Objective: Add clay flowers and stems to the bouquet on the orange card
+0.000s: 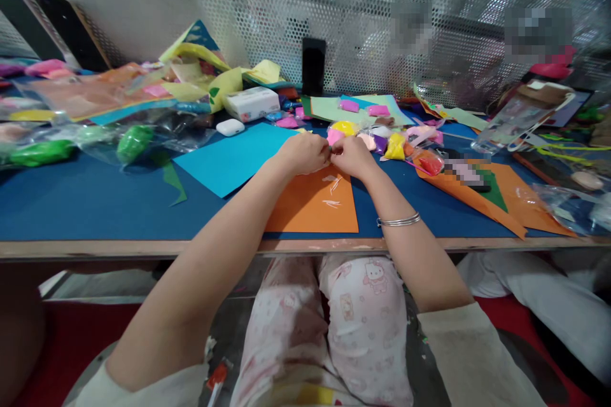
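Note:
My left hand [309,152] and my right hand [353,156] meet above the far part of an orange sheet [310,213]. Their fingertips are pinched together around something tiny, perhaps greenish, too small to make out. Thin white strands or marks [331,204] show on the orange sheet just below my right hand. A bright blue sheet [229,168] lies to the left, reaching close to my left forearm. Right behind my fingers are a pink lump [335,136] and a yellow packet [344,128] of what looks like modelling clay.
Bagged green clay [135,144] and plastic wrappers crowd the left. Along the back stand a tissue pack [252,103], a white earphone case [230,127] and an upright phone [314,67]. A folded orange sheet [496,203] and a clear bottle [520,117] are at right.

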